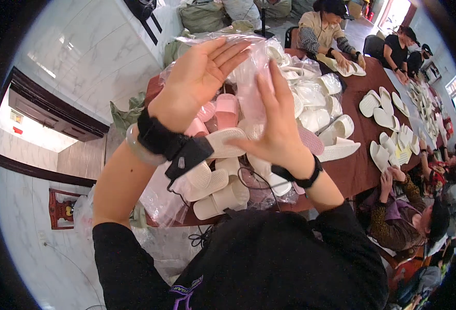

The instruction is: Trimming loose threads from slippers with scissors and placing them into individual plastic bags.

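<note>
My left hand [199, 75] is raised over the table, palm showing and fingers stretched out flat at the edge of a clear plastic bag [251, 88]. Across from it, my right hand [279, 111] has its fingers spread, with the thumb pointing left, along the bag's other side. Part of the bag is hidden behind both hands, and I cannot tell what it contains. Beneath the hands lie a pink slide slipper [226, 111], a white slipper [225, 143] and a beige slipper [221, 200]. A mauve slipper [310, 140] is just right of my right wrist.
Bagged white slippers [313, 90] are heaped on the brown-covered table [354, 108]. Loose pairs [385, 111] lie farther right. A co-worker [326, 31] handles slippers at the far side; others sit along the right. Thin black cables [259, 181] hang near my wrists. Large sacks [202, 18] stand behind.
</note>
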`<move>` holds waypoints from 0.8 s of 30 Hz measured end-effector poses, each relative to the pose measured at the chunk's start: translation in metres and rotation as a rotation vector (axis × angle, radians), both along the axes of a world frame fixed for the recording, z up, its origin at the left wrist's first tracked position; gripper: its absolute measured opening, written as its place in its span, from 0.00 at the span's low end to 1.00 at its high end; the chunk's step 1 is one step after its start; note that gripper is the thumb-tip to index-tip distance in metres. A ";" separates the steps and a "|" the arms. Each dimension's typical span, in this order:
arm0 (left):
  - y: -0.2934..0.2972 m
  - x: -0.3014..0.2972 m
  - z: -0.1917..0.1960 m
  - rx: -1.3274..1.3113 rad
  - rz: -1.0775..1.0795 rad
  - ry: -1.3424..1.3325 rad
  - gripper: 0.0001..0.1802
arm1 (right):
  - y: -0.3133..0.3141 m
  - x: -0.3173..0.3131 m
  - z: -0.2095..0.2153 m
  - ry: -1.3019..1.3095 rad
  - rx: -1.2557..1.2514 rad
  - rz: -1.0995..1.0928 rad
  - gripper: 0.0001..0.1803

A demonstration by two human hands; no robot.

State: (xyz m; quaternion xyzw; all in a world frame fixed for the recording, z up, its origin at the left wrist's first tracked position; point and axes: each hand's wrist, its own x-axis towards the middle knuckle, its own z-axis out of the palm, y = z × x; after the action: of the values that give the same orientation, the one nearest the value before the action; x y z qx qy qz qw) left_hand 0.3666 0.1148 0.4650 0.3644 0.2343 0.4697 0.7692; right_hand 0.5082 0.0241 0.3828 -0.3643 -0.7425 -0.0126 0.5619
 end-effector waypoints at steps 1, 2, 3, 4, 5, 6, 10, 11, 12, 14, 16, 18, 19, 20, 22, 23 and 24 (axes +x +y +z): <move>-0.010 0.008 0.005 0.057 0.042 0.020 0.16 | 0.013 0.000 -0.001 -0.041 0.050 -0.084 0.46; -0.004 0.000 0.004 0.053 0.029 0.017 0.16 | 0.025 0.001 -0.001 -0.082 0.102 -0.167 0.43; 0.005 -0.017 0.008 0.109 -0.144 -0.126 0.15 | 0.031 0.008 0.010 -0.089 0.181 -0.177 0.32; 0.012 -0.029 0.009 0.167 -0.319 -0.271 0.15 | 0.044 0.020 0.017 -0.092 0.187 -0.176 0.32; -0.001 -0.018 0.030 0.220 -0.008 0.080 0.16 | 0.060 0.042 0.024 -0.034 0.224 -0.106 0.27; 0.002 -0.033 0.034 0.220 0.012 0.080 0.16 | 0.068 0.045 0.033 0.035 0.258 -0.004 0.23; 0.010 -0.111 0.069 0.358 0.119 0.434 0.19 | 0.068 0.045 0.084 0.168 -0.121 0.045 0.12; 0.004 -0.126 0.074 0.333 0.036 0.525 0.21 | 0.064 0.040 0.094 0.273 -0.229 0.246 0.13; -0.004 -0.145 0.071 0.486 -0.013 0.418 0.22 | 0.060 0.033 0.108 0.381 -0.342 0.462 0.15; -0.034 -0.174 0.066 0.896 0.056 0.422 0.23 | 0.054 0.030 0.130 0.268 -0.604 0.891 0.16; -0.043 -0.230 0.062 0.782 0.420 0.684 0.22 | 0.077 -0.004 0.105 0.588 -0.581 0.961 0.15; -0.044 -0.258 0.037 0.961 0.998 0.660 0.23 | 0.097 -0.031 0.100 0.576 -0.566 0.967 0.15; -0.044 -0.310 0.003 0.834 0.935 0.745 0.26 | 0.103 -0.049 0.101 0.583 -0.657 1.166 0.15; -0.048 -0.359 -0.030 0.698 0.875 0.819 0.30 | 0.107 -0.069 0.104 0.579 -0.753 1.364 0.15; -0.061 -0.326 -0.073 0.577 0.628 0.382 0.31 | 0.115 -0.113 0.098 0.569 -0.779 1.296 0.15; -0.069 -0.308 -0.084 0.419 0.678 0.348 0.24 | 0.127 -0.136 0.088 0.536 -0.845 1.212 0.17; -0.069 -0.301 -0.098 0.257 0.714 0.306 0.18 | 0.141 -0.157 0.073 0.503 -0.911 1.113 0.18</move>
State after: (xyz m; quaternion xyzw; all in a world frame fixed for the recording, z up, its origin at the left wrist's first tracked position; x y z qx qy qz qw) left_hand 0.0657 0.0454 0.3669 0.4191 0.3970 0.6730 0.4624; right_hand 0.3507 0.1647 0.4554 -0.1241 -0.5981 0.6636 0.4318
